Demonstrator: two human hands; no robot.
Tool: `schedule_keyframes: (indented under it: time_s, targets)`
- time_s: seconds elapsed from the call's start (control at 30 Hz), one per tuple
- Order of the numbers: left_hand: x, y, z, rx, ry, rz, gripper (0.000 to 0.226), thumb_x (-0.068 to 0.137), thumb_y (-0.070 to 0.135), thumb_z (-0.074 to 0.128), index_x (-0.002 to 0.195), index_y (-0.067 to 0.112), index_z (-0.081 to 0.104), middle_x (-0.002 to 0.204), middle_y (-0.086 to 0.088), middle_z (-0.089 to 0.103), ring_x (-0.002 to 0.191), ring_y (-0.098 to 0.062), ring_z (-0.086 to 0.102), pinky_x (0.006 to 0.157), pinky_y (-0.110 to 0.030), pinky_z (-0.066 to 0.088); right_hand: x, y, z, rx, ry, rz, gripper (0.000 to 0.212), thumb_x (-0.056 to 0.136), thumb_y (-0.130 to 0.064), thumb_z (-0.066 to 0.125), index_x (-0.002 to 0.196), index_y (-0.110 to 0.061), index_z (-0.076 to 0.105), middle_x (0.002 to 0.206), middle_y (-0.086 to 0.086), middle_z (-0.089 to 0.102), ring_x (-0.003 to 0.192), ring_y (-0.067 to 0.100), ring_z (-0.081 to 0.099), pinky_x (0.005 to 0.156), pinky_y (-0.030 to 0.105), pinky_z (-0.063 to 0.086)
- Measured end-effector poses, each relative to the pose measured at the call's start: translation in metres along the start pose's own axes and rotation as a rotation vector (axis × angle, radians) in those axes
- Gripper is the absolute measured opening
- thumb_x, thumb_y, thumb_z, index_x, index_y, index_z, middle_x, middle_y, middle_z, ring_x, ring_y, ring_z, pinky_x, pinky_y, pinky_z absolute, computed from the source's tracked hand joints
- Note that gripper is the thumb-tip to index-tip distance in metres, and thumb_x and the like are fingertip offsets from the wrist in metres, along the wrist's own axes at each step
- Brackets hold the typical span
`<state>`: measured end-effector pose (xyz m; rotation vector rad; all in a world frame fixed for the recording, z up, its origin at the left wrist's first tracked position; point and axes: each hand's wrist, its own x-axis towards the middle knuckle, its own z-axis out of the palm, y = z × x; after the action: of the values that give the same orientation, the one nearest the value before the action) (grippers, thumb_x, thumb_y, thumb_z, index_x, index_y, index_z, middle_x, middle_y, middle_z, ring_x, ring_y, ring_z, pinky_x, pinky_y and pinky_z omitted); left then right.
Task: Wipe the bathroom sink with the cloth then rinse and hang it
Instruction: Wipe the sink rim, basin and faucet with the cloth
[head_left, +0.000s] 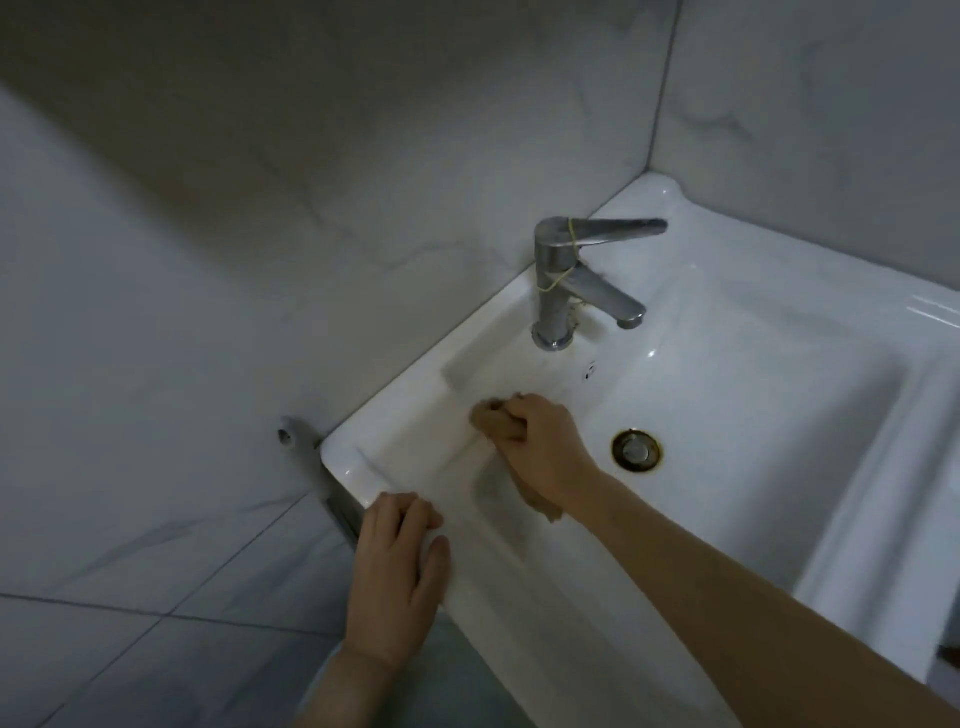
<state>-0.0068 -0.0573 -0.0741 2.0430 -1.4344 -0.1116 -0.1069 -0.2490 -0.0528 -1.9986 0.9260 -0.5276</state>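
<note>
Tan cloth (498, 423) sits bunched in my right hand (545, 441), fingers closed around it, pressed on the sink (727, 395) wall left of the drain (637, 450). My left hand (400, 577) lies flat and open on the front rim.

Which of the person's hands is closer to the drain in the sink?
The right hand. It is inside the basin, gripping the cloth just left of the drain. The left hand rests flat on the sink front rim, farther away toward the near corner.
</note>
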Motion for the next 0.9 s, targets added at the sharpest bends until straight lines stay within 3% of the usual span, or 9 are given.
schedule_keyframes:
  time_s: [0.1, 0.2, 0.33, 0.4, 0.5, 0.6, 0.73, 0.83, 0.9]
  targets:
    - [0.000, -0.002, -0.007, 0.072, -0.105, 0.024, 0.026, 0.098, 0.035, 0.036, 0.099, 0.019, 0.057, 0.105, 0.011, 0.041, 0.102, -0.007, 0.041, 0.090, -0.024, 0.040, -0.045, 0.006, 0.005, -0.007, -0.132, 0.074, 0.014, 0.086, -0.011, 0.061, 0.072, -0.011, 0.061, 0.073, 0.001, 0.056, 0.068, 0.009, 0.050, 0.066, 0.026, 0.043]
    - [0.000, 0.006, -0.012, 0.172, -0.186, 0.044, 0.035, 0.101, 0.035, 0.028, 0.103, 0.016, 0.057, 0.109, 0.006, 0.043, 0.105, -0.014, 0.042, 0.097, -0.028, 0.041, -0.083, 0.007, -0.002, 0.037, -0.198, 0.165, 0.031, 0.087, -0.006, 0.059, 0.059, -0.012, 0.049, 0.060, 0.001, 0.049, 0.053, -0.005, 0.044, 0.058, 0.010, 0.034]
    - [-0.002, 0.023, -0.016, 0.238, -0.188, 0.024, 0.034, 0.097, 0.029, 0.032, 0.106, 0.009, 0.057, 0.110, -0.005, 0.049, 0.106, -0.021, 0.044, 0.098, -0.030, 0.039, -0.126, -0.005, -0.032, 0.020, -0.360, 0.119, 0.034, 0.083, -0.016, 0.065, 0.054, -0.021, 0.046, 0.058, -0.006, 0.051, 0.056, -0.003, 0.045, 0.056, 0.009, 0.035]
    - [-0.001, 0.029, -0.018, 0.241, -0.221, -0.047, 0.040, 0.097, 0.033, 0.029, 0.108, 0.006, 0.057, 0.110, -0.010, 0.051, 0.105, -0.025, 0.045, 0.098, -0.033, 0.041, -0.150, -0.006, -0.043, -0.020, -0.399, 0.142, 0.026, 0.082, -0.014, 0.065, 0.060, -0.011, 0.051, 0.063, -0.001, 0.052, 0.060, 0.003, 0.048, 0.056, 0.007, 0.034]
    - [0.001, 0.034, -0.019, 0.265, -0.246, -0.105, 0.031, 0.098, 0.024, 0.041, 0.108, 0.001, 0.059, 0.106, -0.016, 0.053, 0.099, -0.029, 0.046, 0.094, -0.040, 0.042, -0.181, -0.001, -0.059, -0.060, -0.391, 0.169, 0.019, 0.084, -0.013, 0.062, 0.073, 0.002, 0.059, 0.071, 0.010, 0.062, 0.066, 0.009, 0.052, 0.055, 0.005, 0.035]
    - [0.002, 0.042, -0.019, 0.304, -0.268, -0.102, 0.021, 0.098, 0.010, 0.051, 0.113, -0.002, 0.059, 0.112, -0.020, 0.055, 0.104, -0.036, 0.049, 0.095, -0.048, 0.045, -0.211, 0.009, -0.077, -0.088, -0.405, 0.128, 0.026, 0.087, -0.010, 0.058, 0.064, -0.021, 0.053, 0.067, -0.011, 0.055, 0.061, -0.004, 0.050, 0.058, 0.008, 0.036]
    - [0.001, 0.045, -0.018, 0.328, -0.251, -0.182, 0.027, 0.099, 0.018, 0.044, 0.117, 0.003, 0.056, 0.122, -0.018, 0.053, 0.115, -0.033, 0.047, 0.096, -0.044, 0.040, -0.242, 0.022, -0.079, -0.193, -0.238, 0.085, 0.041, 0.085, -0.017, 0.055, 0.055, -0.037, 0.035, 0.064, -0.020, 0.040, 0.064, 0.004, 0.046, 0.070, 0.037, 0.041]
    - [-0.002, 0.045, -0.015, 0.290, -0.217, -0.187, 0.027, 0.098, 0.015, 0.046, 0.117, -0.002, 0.056, 0.124, -0.021, 0.053, 0.117, -0.034, 0.046, 0.098, -0.047, 0.041, -0.228, 0.023, -0.064, -0.155, -0.165, 0.048, 0.018, 0.087, -0.006, 0.059, 0.077, -0.019, 0.066, 0.077, -0.020, 0.046, 0.071, 0.006, 0.047, 0.078, 0.012, 0.038]
    - [-0.003, 0.044, -0.015, 0.312, -0.176, -0.086, 0.018, 0.092, 0.003, 0.059, 0.106, -0.006, 0.060, 0.117, -0.021, 0.054, 0.111, -0.034, 0.044, 0.094, -0.046, 0.049, -0.204, 0.023, -0.054, -0.112, -0.081, 0.105, 0.015, 0.089, -0.001, 0.057, 0.092, -0.008, 0.070, 0.083, -0.008, 0.053, 0.074, 0.010, 0.051, 0.070, 0.013, 0.034]
